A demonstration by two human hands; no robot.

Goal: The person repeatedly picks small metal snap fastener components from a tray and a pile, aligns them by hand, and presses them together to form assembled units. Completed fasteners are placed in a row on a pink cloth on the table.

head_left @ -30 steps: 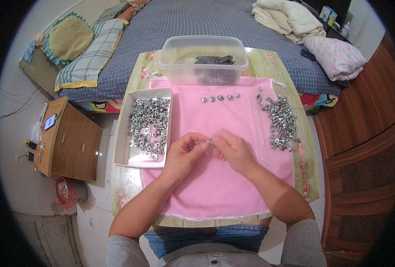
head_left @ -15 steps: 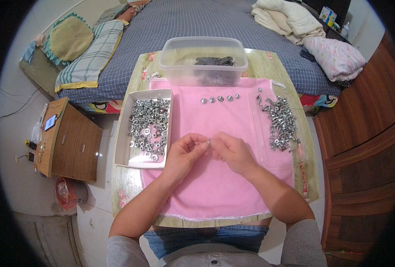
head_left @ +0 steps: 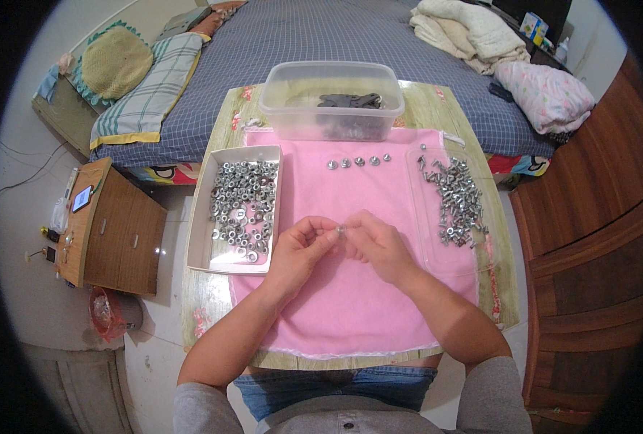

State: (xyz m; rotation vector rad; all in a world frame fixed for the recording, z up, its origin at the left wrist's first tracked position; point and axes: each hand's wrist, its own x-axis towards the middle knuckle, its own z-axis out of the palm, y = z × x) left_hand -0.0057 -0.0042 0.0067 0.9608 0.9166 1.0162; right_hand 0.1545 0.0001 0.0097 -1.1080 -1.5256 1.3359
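Note:
My left hand [head_left: 299,249] and my right hand [head_left: 381,249] meet over the pink cloth [head_left: 357,311], fingertips pinched together. Between them is a small silvery metal fastener [head_left: 341,229], mostly covered by the fingers; whether it is a bolt, a nut or both joined cannot be made out. To the left, a white box [head_left: 200,249] holds many flanged nuts [head_left: 245,188] and a few washers. A shallow clear lid [head_left: 426,253] on the right carries a heap of small bolts [head_left: 457,199]. Beyond my hands, several fasteners [head_left: 360,162] stand in a row on the cloth.
A clear plastic tub [head_left: 328,130] with dark flat parts [head_left: 350,100] stands at the table's far edge. One loose metal piece [head_left: 423,147] lies near the lid's far corner. The bed [head_left: 314,36] is beyond the table, and a wooden cabinet [head_left: 122,231] stands at left.
Both hands stay in the same place, with the fingertips shifting slightly around the fastener, a little more of which shows now. The row and the containers have not moved.

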